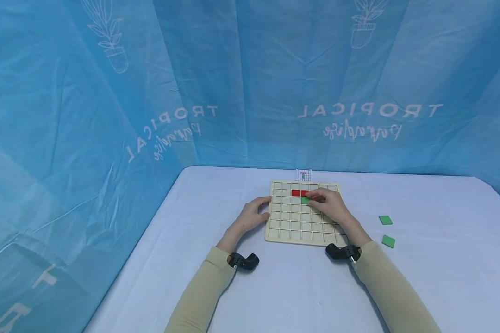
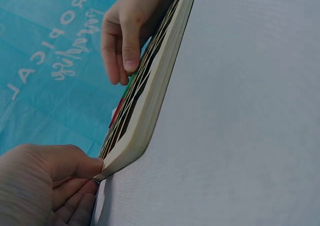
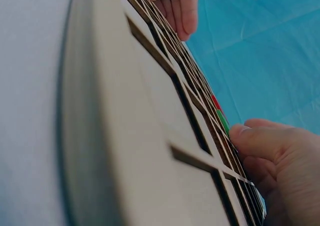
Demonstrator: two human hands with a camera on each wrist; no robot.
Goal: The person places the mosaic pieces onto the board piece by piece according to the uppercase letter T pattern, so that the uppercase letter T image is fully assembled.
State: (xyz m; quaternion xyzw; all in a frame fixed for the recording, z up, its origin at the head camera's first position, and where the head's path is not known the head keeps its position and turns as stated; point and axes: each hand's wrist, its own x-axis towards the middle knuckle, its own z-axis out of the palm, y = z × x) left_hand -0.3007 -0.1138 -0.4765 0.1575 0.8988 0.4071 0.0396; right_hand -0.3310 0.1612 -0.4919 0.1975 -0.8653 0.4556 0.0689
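Observation:
A pale wooden grid board (image 1: 290, 216) lies on the white table. Two red tiles (image 1: 295, 193) sit side by side in its upper cells, with a green tile (image 1: 305, 200) just below the right one. My left hand (image 1: 250, 215) rests against the board's left edge, thumb and forefinger apart; in the left wrist view the thumb touches the rim. Over the upper cells, my right hand (image 1: 331, 203) has its thumb beside the green tile and its forefinger by the right red tile. Whether anything sits between those fingertips is hidden.
Two loose green tiles, one farther back (image 1: 385, 220) and one nearer (image 1: 388, 241), lie right of the board. Behind the board is a small pattern card (image 1: 303, 175) with a printed grid. A blue curtain (image 1: 275, 92) hangs along the table's back and left sides.

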